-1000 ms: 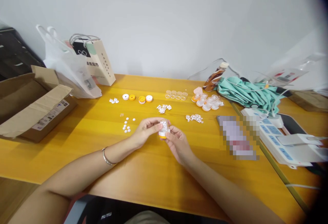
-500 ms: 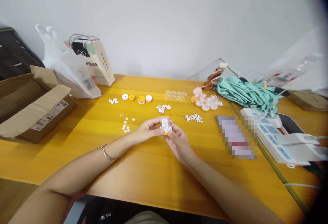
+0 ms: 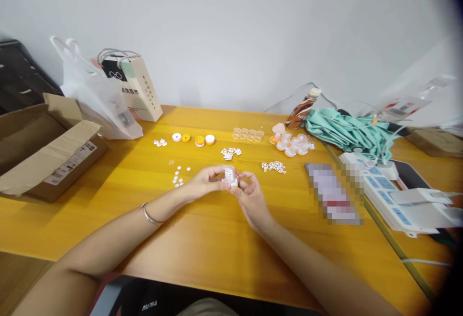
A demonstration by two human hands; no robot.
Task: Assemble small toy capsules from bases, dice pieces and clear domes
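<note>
Above the table's middle, a small clear plastic container [image 3: 229, 175] with white parts inside and an orange base is between my hands. My left hand [image 3: 211, 181] grips its left side, thumb at the front. My right hand [image 3: 251, 198] has its thumb against the lower right of the container, with the fingers curled beside it. Beyond my hands lie white openwork pieces [image 3: 228, 154]. Small white discs [image 3: 175, 179] are scattered left of my left hand. More white openwork pieces [image 3: 275, 167] lie to the right.
White and orange round caps [image 3: 185, 138], clear cups [image 3: 248, 135] and several clear-and-orange containers [image 3: 292, 144] stand farther back. A cardboard box [image 3: 68, 161] sits left. At right are a blurred-out phone [image 3: 333, 193], a power strip [image 3: 390, 195], teal fabric [image 3: 350, 130] and a bottle [image 3: 302, 109].
The container has shifted slightly left and tilted. My right fingers have loosened and moved a little off its side, while my left hand keeps its grip.
</note>
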